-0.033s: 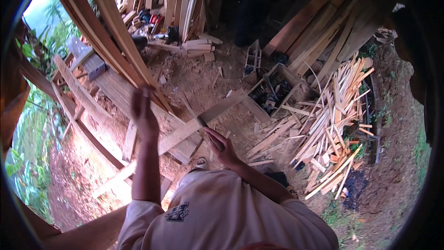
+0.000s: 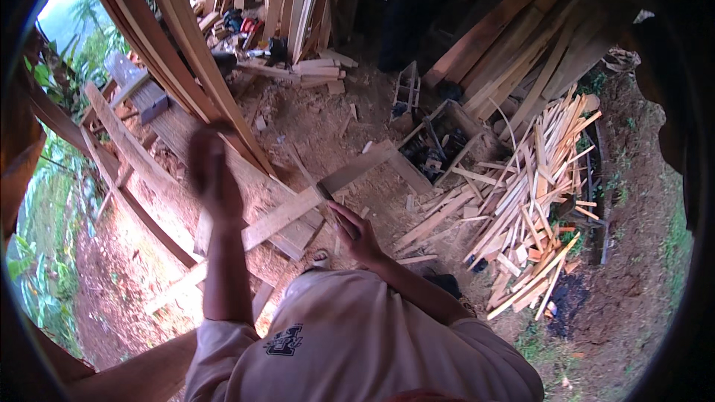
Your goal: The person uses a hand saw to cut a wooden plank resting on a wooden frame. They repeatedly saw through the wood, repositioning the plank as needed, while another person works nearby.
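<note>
- Two hands at work over a plank (image 2: 298, 212) that lies slantwise on the dirt floor (image 2: 313, 115), before the person's knees.
- Right hand (image 2: 356, 232) – fingers closed round a thin dark tool (image 2: 316, 182), its tip on the plank's upper face.
- Left hand (image 2: 212, 175) raised and blurred above the plank; whether its fingers are spread or curled, I cannot tell.
- To work well, I judge the tool should keep steady on the wood, with the free hand clear of its tip.
- Offcuts (image 2: 536, 201) heaped to the right; long boards (image 2: 186, 45) lean at the left, more stacked behind; greenery shows beyond the shed's edge.
</note>
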Demonstrator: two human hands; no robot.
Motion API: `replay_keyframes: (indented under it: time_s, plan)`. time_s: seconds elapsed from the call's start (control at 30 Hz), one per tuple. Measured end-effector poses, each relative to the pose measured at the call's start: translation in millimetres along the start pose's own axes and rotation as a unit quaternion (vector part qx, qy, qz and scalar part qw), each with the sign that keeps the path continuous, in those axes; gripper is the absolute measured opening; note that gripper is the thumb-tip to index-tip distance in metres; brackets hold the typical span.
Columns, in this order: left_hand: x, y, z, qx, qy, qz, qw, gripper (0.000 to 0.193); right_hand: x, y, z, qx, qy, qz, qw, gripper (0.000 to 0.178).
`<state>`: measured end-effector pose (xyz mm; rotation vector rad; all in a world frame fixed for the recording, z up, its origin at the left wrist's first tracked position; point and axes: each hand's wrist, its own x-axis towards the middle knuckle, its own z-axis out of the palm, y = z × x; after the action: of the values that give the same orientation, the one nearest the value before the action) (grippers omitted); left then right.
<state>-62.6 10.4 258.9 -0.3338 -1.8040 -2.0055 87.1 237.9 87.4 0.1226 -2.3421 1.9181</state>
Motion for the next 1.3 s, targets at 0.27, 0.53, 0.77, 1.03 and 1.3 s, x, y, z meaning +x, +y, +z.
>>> replay_keyframes:
  time_s: [0.27,0.53,0.77,1.03,1.3]
  plan:
    - [23.2,201.4,-31.1,-0.05,-0.323,0.483,0.812,0.023,3.2,3.3,6.2,0.044,-0.006,0.047,0.998,0.05]
    - [17.8,219.8,-24.0,-0.044,-0.367,0.533,0.761,0.022,2.5,-3.9,6.7,0.014,0.013,0.024,1.0,0.051]
    - [16.6,225.3,-36.0,-0.03,-0.364,0.547,0.753,0.022,5.9,-4.8,8.3,0.037,0.01,0.043,0.998,0.05]
    - [7.9,239.8,-46.6,-0.009,-0.366,0.55,0.751,0.022,7.7,-0.8,6.2,0.025,0.002,0.006,1.0,0.05]
    - [17.4,262.8,-61.8,0.005,-0.366,0.558,0.744,0.022,-1.3,1.1,8.4,0.032,0.004,0.023,0.999,0.049]
